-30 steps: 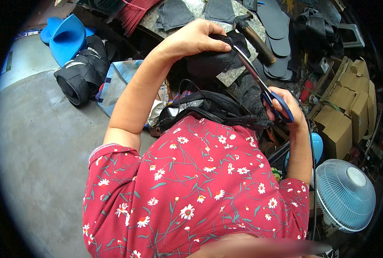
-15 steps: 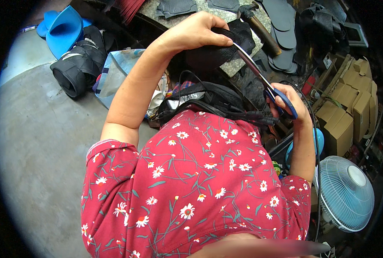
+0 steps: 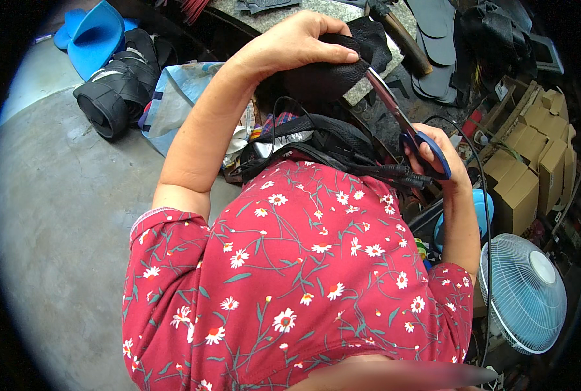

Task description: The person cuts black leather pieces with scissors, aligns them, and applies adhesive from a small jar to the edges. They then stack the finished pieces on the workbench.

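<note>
Between thumb and fingers, my left hand pinches a piece of black leather-like material, held up above the front of the stone slab. My right hand has its fingers through the dark blue handles of a pair of scissors. The blades point up and left, and their tips meet the edge of the black material beside my left thumb. They look nearly closed; whether material lies between them I cannot make out. Part of the black piece is hidden behind my left hand.
A hammer lies on the speckled stone slab, beside grey sole-shaped pieces. Cardboard boxes and a fan stand at right. At left are rolled black material and blue foam sheets. A black cable hangs near my right arm.
The scissors' blades have come closer together, with their tips at the material's edge. The black piece has turned slightly in my left hand. Both hands keep nearly the same place.
</note>
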